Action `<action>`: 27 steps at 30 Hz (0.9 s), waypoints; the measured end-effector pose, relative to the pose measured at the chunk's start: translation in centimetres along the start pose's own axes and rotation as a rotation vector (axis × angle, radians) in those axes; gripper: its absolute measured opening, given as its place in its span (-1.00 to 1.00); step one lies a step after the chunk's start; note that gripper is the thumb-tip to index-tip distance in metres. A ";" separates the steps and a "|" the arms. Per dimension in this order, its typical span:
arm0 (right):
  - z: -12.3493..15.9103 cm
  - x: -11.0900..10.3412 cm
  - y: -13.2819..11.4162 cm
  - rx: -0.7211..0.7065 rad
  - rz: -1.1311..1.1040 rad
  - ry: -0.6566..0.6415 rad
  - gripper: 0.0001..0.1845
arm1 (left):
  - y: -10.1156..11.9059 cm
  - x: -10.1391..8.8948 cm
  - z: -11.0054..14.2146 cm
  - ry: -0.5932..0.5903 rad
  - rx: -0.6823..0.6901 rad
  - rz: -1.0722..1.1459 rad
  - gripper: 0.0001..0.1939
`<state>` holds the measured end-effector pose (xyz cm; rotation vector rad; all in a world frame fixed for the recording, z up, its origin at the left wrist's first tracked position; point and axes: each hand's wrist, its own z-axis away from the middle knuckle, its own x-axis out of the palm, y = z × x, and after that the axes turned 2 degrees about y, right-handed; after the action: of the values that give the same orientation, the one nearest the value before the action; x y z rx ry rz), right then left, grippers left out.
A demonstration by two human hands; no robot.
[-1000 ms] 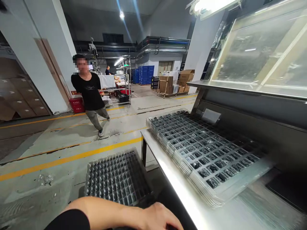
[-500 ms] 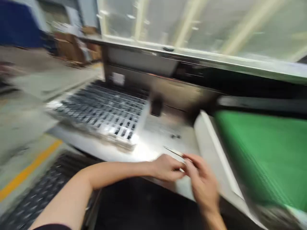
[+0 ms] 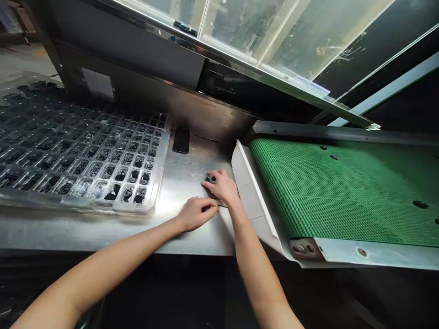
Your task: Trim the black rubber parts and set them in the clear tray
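Both hands now further onto the counter (image 3: 185, 178), right hand (image 3: 222, 186) fingertips pressing small black parts (image 3: 209, 179), left hand (image 3: 197, 213) curled shut on thin tweezers (image 3: 210, 201) just behind.

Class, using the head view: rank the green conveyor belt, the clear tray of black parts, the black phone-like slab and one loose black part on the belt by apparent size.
1. green conveyor belt and clear tray: too alike to rank, both cut off by the frame.
2. black slab.
3. loose black part, smallest.

bare steel gap (image 3: 185, 183) btwn tray stack (image 3: 78, 155) & chute (image 3: 247, 183) (phone (image 3: 181, 139) behind)
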<state>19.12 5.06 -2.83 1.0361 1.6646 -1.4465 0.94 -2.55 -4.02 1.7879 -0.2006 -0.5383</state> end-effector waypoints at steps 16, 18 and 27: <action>-2.1 1.5 1.4 -0.202 -0.141 0.044 -0.83 | -0.8 -1.7 -1.8 0.175 -0.216 0.289 -0.67; -2.3 1.2 0.7 -0.231 -0.168 0.037 -0.82 | -0.5 -1.9 -1.9 0.219 -0.248 0.305 -0.65; -3.2 1.8 10.7 -0.154 -0.248 0.078 -0.75 | -2.8 1.2 -5.2 0.096 -0.249 0.496 -0.69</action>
<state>27.94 9.11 -8.73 0.8327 1.9841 -1.4196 3.99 2.26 -5.96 1.4473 -0.4738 -0.1138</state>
